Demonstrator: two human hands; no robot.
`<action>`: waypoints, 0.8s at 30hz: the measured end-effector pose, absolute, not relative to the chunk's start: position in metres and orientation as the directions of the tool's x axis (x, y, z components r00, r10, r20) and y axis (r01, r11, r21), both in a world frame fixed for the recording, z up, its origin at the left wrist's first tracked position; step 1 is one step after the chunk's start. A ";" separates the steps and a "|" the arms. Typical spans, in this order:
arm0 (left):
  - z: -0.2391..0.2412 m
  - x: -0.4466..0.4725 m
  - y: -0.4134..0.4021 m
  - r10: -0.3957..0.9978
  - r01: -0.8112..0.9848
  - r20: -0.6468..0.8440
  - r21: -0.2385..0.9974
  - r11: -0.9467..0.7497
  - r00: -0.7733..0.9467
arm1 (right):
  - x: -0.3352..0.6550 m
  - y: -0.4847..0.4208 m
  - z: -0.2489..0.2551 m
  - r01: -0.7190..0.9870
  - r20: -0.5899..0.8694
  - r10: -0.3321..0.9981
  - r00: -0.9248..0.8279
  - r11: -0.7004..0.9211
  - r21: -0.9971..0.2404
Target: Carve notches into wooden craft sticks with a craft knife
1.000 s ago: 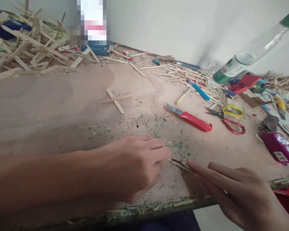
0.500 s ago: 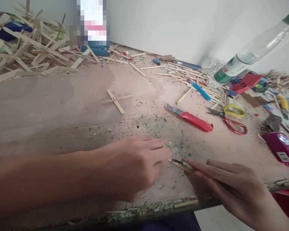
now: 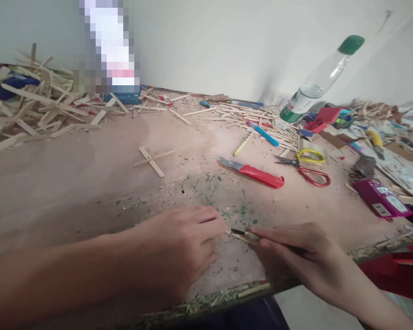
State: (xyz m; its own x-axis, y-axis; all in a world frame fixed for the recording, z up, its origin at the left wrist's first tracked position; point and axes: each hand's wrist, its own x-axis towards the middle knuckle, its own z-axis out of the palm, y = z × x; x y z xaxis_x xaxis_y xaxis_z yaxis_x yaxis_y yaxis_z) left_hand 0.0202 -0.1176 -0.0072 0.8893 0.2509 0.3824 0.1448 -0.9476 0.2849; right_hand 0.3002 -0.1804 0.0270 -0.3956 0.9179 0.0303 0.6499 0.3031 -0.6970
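Note:
My left hand (image 3: 192, 243) rests low over the table, fingers closed on the end of a thin wooden craft stick (image 3: 241, 239). Part of that stick is hidden under the fingers. In my right hand (image 3: 301, 250) is a slim craft knife (image 3: 250, 235), pinched near its metal collar. Its narrow blade lies along the stick, close to my left fingertips. Beyond the hands lies a red utility knife (image 3: 263, 176) with its blade out. Two crossed craft sticks (image 3: 152, 162) lie further left.
Piles of craft sticks (image 3: 37, 110) cover the back left. A tilted bottle (image 3: 304, 98), scissors (image 3: 304, 167), a blue pen-like tool (image 3: 263, 134), a yellow drill bit (image 3: 242, 144) and a purple box with socket slots (image 3: 382, 199) are on the right. Scraps line the front edge (image 3: 227, 295).
The camera view has shifted, so the tabletop things appear further left and mostly lower. Both hands keep their grip, and the knife blade stays at the stick beside my left fingers.

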 end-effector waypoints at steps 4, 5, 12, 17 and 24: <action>-0.008 0.020 -0.118 0.243 0.124 0.437 0.283 -0.951 0.866 | 0.301 -0.178 0.028 0.626 -0.134 0.923 -0.361 0.134 -0.768; -0.008 0.020 -0.118 0.240 0.119 0.445 0.282 -0.952 0.863 | 0.302 -0.178 0.029 0.625 -0.160 0.921 -0.356 0.107 -0.773; -0.004 0.020 -0.119 0.215 0.113 0.404 0.262 -0.958 0.889 | 0.299 -0.176 0.032 0.635 -0.206 0.912 -0.356 0.075 -0.769; -0.001 0.018 -0.120 0.218 0.128 0.365 0.256 -0.958 0.905 | 0.299 -0.179 0.031 0.639 -0.138 0.930 -0.341 0.121 -0.760; -0.007 0.016 -0.118 0.191 0.119 0.381 0.204 -0.972 0.905 | 0.304 -0.186 0.020 0.621 0.007 0.933 -0.361 0.246 -0.744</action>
